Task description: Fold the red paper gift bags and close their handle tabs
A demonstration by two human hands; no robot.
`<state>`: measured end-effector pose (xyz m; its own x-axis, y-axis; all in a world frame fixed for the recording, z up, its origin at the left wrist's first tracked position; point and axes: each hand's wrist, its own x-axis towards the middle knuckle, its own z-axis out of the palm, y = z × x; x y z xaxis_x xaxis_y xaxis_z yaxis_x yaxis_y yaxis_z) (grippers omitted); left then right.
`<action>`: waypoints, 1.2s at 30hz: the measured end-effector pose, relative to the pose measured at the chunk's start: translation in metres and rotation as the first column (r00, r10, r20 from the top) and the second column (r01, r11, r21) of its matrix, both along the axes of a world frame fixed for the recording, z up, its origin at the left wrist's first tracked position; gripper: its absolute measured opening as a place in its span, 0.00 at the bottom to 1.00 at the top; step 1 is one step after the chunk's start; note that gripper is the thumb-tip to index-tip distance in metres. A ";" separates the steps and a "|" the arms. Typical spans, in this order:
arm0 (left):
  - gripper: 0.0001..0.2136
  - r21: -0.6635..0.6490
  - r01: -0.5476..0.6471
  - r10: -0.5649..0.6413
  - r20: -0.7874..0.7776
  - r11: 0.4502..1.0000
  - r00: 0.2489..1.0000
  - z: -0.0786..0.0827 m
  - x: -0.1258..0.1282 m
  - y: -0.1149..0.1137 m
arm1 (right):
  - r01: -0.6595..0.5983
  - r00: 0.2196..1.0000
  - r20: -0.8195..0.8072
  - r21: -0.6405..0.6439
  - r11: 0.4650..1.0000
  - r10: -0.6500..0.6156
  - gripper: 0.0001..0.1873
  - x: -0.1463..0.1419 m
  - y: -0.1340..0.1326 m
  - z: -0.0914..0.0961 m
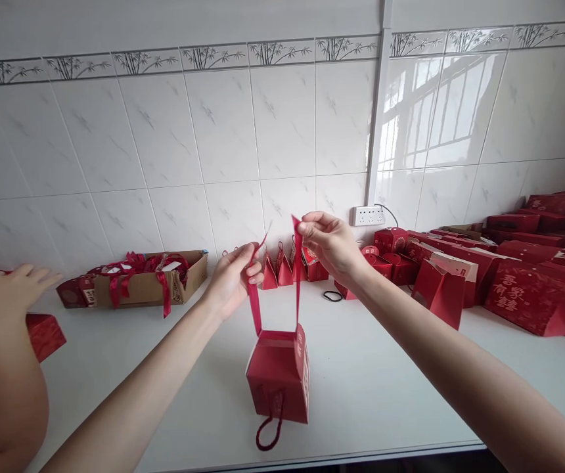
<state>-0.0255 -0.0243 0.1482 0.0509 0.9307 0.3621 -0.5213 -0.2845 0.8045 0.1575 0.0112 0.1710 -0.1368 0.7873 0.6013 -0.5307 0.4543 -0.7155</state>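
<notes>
A small red gift box (275,368) sits on the white table in front of me, a dark red cord loop (269,437) hanging from its near side. Red ribbon (298,282) rises from the top of the box in two strands. My left hand (236,279) pinches the left strand, whose thin tip sticks up past the fingers. My right hand (329,243) is closed on the end of the right strand, a little higher. Both strands are drawn up fairly straight above the box.
At left, a co-worker's hand and arm (6,322) reach over another red box (45,335). A cardboard tray (149,289) holds red ribbons. Many red boxes (529,295) crowd the right side. Small red boxes (285,268) line the wall, near a black loop (332,296) and a power strip (367,215).
</notes>
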 end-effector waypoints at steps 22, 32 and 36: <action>0.16 0.176 -0.084 0.149 -0.400 0.981 0.904 -0.014 0.025 -0.009 | 0.113 0.962 0.230 0.168 0.979 -0.150 0.12 -0.026 -0.012 -0.005; 0.21 0.196 -0.151 0.225 -0.445 0.969 0.867 -0.012 0.017 -0.014 | 0.087 0.865 0.479 0.147 0.985 -0.148 0.25 -0.007 -0.015 -0.011; 0.16 0.164 -0.134 0.194 -0.443 0.977 0.875 -0.011 0.016 -0.016 | 0.040 0.894 0.435 0.164 0.986 -0.108 0.17 0.000 -0.014 -0.017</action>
<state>-0.0094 -0.0404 0.1368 0.0880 0.8892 0.4490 -0.0447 -0.4468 0.8935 0.1579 -0.0028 0.1544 -0.3595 0.7132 0.6018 -0.1366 0.5977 -0.7900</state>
